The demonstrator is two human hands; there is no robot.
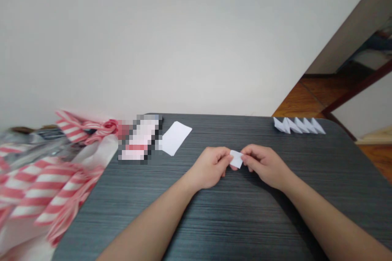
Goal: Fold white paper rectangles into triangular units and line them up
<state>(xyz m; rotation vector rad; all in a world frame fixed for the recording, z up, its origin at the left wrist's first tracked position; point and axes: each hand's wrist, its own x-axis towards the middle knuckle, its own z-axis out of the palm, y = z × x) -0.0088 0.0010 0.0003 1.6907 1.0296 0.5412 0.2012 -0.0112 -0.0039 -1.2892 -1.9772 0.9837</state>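
Between my two hands is a small folded piece of white paper [236, 159], held just above the dark table. My left hand [212, 167] pinches its left edge between thumb and fingers. At its right edge, my right hand [266, 165] grips the paper the same way. Some fingers of each hand are curled out of sight. White paper sheets [177, 138] lie flat beyond my left hand. Several folded white paper pieces [299, 125] stand in a zigzag row at the far right of the table.
The dark wood-grain table [220, 220] reaches a pale wall [196, 40] at the back. A phone [139, 138], blurred by pixelation, lies at the table's far left. Red-and-white striped cloth [49, 183] is heaped beside the left edge. Wooden floor [298, 100] shows at right.
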